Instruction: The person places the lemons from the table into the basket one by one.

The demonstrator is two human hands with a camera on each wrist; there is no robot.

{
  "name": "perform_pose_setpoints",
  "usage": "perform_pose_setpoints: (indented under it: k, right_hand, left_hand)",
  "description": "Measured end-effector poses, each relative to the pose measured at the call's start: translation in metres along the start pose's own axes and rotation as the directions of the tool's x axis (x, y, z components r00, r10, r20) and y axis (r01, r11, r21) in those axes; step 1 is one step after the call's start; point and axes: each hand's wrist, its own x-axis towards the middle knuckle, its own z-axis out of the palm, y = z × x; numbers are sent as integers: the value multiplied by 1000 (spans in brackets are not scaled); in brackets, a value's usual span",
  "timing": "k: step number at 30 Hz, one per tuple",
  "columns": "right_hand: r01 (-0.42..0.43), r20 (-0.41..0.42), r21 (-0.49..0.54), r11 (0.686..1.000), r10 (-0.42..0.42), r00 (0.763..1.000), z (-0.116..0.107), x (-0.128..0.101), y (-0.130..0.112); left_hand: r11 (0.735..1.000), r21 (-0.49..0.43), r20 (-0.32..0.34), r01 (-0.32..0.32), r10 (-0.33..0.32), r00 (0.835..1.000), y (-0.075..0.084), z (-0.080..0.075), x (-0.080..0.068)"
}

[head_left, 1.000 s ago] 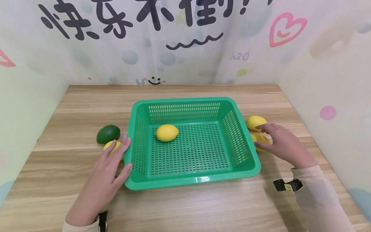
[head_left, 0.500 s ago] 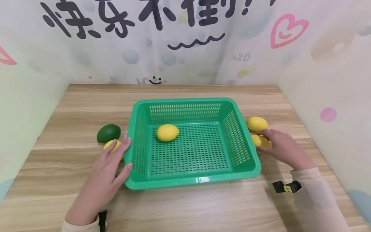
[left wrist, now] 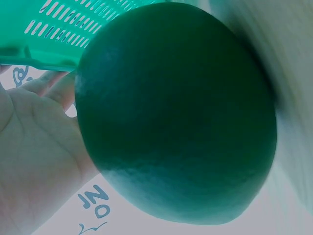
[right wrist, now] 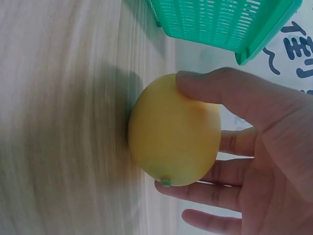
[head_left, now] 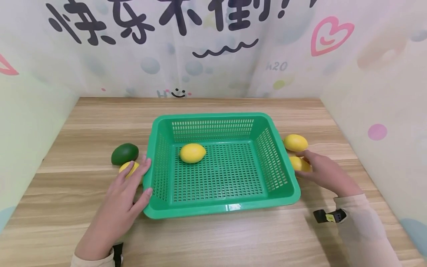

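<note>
The right hand [head_left: 321,170] curls thumb and fingers around a yellow lemon [right wrist: 173,132] lying on the bench [head_left: 213,237] just right of the green basket [head_left: 220,209]. The left hand [head_left: 125,196] lies flat, fingers relaxed, against the basket's left rim. Another lemon [head_left: 295,142] sits just behind the gripped one. The smooth, rounded lemon could slip from the hold or knock its neighbour rolling.

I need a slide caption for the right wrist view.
Right hand grips a yellow lemon beside the green basket.
</note>
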Motion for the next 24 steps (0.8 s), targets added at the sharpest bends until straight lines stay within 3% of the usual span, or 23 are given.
perform_pose_setpoints:
  k: [13,24]
  right_hand:
    - [-5,10,10,1000,4,1000,-1,-1,1]
    - [5,-53,20,1000,-4,999,-9,-10,4]
  left_hand:
    - [1000,-1,7,-2,2,1000,1,-1,0]
    - [1000,17,6,3,-3,1000,2,0,1]
